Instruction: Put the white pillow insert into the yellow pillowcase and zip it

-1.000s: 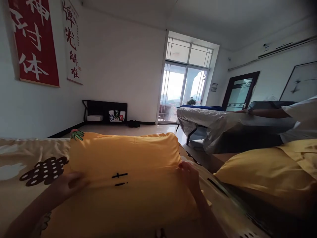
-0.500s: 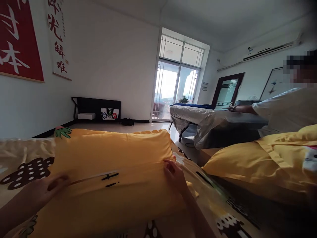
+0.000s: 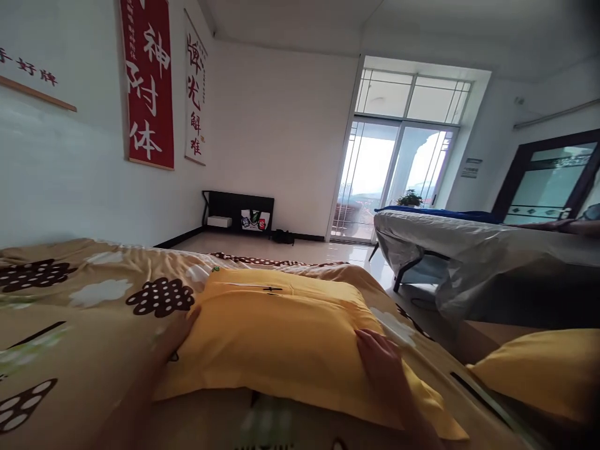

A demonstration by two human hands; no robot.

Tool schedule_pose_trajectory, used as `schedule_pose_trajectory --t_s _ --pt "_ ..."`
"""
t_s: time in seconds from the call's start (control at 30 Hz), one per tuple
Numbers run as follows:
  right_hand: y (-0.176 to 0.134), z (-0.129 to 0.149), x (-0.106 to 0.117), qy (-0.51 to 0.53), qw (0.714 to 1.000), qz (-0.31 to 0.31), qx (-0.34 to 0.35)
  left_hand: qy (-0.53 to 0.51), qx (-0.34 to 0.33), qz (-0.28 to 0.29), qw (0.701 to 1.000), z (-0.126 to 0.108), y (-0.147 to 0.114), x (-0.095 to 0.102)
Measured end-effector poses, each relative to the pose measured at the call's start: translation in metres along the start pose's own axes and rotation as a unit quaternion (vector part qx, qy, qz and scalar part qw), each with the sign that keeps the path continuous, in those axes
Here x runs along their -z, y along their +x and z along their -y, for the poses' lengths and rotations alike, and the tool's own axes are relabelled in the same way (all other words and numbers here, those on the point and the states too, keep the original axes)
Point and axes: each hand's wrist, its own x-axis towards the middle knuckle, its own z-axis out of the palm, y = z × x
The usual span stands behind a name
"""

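A yellow pillow [image 3: 276, 334] lies flat on the patterned bedspread [image 3: 100, 331], with a slit and a small black mark near its far edge. My left hand [image 3: 180, 331] is at the pillow's left edge, its fingers closed against the fabric; shadow and blur soften its outline. At the opposite edge, my right hand [image 3: 380, 356] grips the side with its fingers curled over the cloth. The undersides of both hands are hidden.
A second yellow pillow [image 3: 548, 369] lies at the right. Beyond it stands a plastic-covered table [image 3: 469, 240], with another person's forearm [image 3: 553, 225] over it. A black bench [image 3: 239, 205] stands by the far wall, near the glass sliding door [image 3: 394, 175].
The pillow has gone from raised and tilted to lying flat on the bed, both hands staying at its sides. The view has turned left, and the other person is mostly out of frame.
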Motion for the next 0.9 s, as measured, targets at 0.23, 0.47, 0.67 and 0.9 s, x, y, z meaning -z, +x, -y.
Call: schedule_pose_trajectory --t_s 0.23,0.47,0.67,0.9 --pt "0.107 0.082 -0.009 0.033 0.991 0.096 0.089 0.068 -0.011 -0.014 0.998 -0.006 -0.018 -0.01" --pt "0.116 0.128 -0.106 -0.025 0.97 0.239 -0.041 0.072 0.007 -0.007 0.997 -0.003 -0.028 -0.009" --pt "0.101 0.122 -0.098 -0.043 0.968 0.243 -0.052 0.055 0.018 0.003 0.998 -0.011 -0.028 0.007" --pt "0.053 0.14 -0.04 0.011 0.999 -0.017 0.05 -0.065 -0.016 -0.103 0.992 -0.043 -0.034 0.03"
